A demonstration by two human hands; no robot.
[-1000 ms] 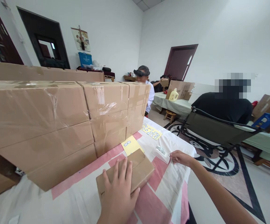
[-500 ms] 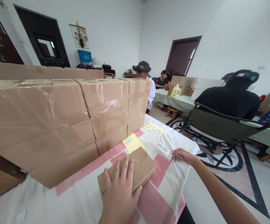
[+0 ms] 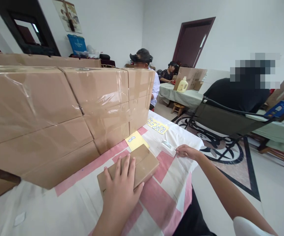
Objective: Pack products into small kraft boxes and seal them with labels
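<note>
A small closed brown cardboard box lies flat on the pink-and-white tablecloth. My left hand rests on its top, fingers spread and thumb along the near side. To the right sits what looks like a small white tape dispenser with a greenish roll in it. At the dispenser's right end, my right hand has its thumb and fingers pinched together. What is between those fingertips is too small to make out. Just behind the box is a yellow sheet bearing a few pale stickers.
Large taped cartons form a wall along the table's left and back. A second yellow sheet with several stickers lies farther off. At lower left there is a small whitish scrap. A folding chair with a seated person stands to the right.
The camera view has tilted down and shifted slightly, moving the whole scene up and left. Both hands keep their places at the box and the dispenser.
</note>
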